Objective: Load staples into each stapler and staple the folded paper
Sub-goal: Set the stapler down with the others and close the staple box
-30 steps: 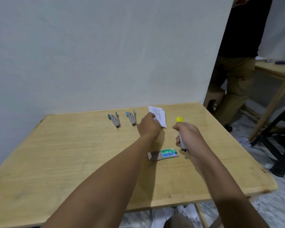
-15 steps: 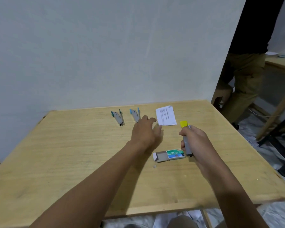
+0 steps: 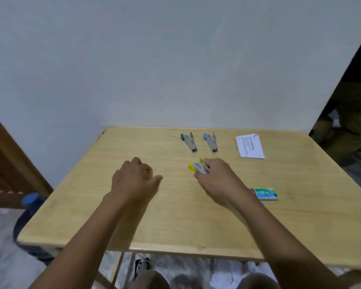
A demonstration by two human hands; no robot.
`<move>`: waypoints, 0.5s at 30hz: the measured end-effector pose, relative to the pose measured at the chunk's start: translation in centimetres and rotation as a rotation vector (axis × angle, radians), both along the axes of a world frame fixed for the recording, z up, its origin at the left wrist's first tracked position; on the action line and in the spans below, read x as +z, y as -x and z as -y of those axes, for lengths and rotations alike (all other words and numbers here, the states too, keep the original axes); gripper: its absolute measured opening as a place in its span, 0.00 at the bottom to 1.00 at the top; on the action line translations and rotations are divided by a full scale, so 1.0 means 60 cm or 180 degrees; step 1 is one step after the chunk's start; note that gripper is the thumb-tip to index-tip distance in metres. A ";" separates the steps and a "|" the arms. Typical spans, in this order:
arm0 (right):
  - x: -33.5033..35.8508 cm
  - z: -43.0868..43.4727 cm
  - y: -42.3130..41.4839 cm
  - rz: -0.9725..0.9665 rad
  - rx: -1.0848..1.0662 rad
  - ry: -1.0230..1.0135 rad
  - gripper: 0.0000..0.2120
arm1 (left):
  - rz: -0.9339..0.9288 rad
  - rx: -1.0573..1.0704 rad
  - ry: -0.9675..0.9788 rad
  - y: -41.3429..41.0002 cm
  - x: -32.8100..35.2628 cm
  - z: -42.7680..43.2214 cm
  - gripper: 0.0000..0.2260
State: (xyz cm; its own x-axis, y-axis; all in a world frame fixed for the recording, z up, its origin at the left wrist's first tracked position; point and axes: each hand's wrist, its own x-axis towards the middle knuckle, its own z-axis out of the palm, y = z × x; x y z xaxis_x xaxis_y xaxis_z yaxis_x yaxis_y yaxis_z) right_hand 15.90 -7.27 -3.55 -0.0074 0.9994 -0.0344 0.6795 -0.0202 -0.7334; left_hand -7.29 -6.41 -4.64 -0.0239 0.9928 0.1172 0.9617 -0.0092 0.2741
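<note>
Two bare forearms are reaching over the near edge of one wooden table.

1. Left hand: it is hovering over or resting on the bare tabletop, which of the two cannot be told. Its fingers are curling in toward the palm, the thumb is pointing right, and it is holding nothing.
2. One staple box, green and blue, is lying flat just to the right of the right wrist, apart from every stapler.
3. Right hand: its fingers are closing round the yellow stapler. The yellow end is sticking out to the left of the fingers, low over the table near its middle. Whether the stapler is touching the wood cannot be told.

Three staplers are showing in all. Beyond the hands, the other two are lying side by side and apart on the far part of the table: the teal stapler on the left and the blue stapler on the right, both with their coloured ends toward the wall.

One folded paper, white with printed lines, is lying flat to the right of the blue stapler, clear of it and touched by neither hand.

One water bottle with a blue cap is standing on the floor beside the table's left edge.
</note>
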 end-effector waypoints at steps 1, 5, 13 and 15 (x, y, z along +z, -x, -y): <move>-0.003 -0.012 0.018 0.0267 0.0054 -0.0086 0.13 | 0.0001 0.0000 0.0011 -0.001 -0.001 -0.002 0.21; -0.009 -0.062 0.075 0.1076 0.0060 -0.0282 0.13 | -0.0097 -0.0017 0.0085 -0.001 -0.005 -0.008 0.23; -0.017 -0.165 0.157 0.1321 -0.0345 -0.0234 0.15 | -0.0293 -0.0289 0.0420 0.013 0.002 -0.014 0.24; -0.016 -0.183 0.165 0.0918 -0.0375 -0.0097 0.19 | -0.0304 -0.0295 0.0437 0.012 0.005 -0.015 0.23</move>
